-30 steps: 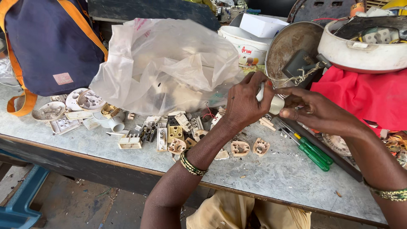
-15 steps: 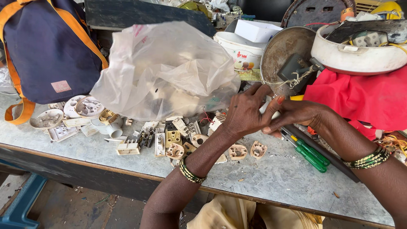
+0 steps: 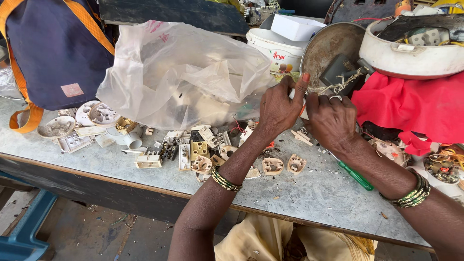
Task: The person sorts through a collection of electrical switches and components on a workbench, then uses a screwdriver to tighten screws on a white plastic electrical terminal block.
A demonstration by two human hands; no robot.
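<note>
I see my left hand (image 3: 279, 107) and right hand (image 3: 330, 118) pressed close together above the table (image 3: 314, 193), fingers curled around a small white part (image 3: 303, 112) held between them. Only a sliver of that part shows past the left thumb, so I cannot tell what it is. Both hands are closed on it, the left from the near side, the right from the other.

Just behind the left hand lies a crumpled plastic bag (image 3: 183, 72), with a white bucket (image 3: 275, 48) past it. Below the left wrist sits a scatter of broken sockets (image 3: 193, 150), and two cream pieces (image 3: 284, 165) lie just under both hands. A green screwdriver (image 3: 355, 175) rests on the table under my right wrist. To the right of the right hand is red cloth (image 3: 415, 106) beneath a white pan (image 3: 411, 53). A navy bag (image 3: 53, 53) stands well off to the left.
</note>
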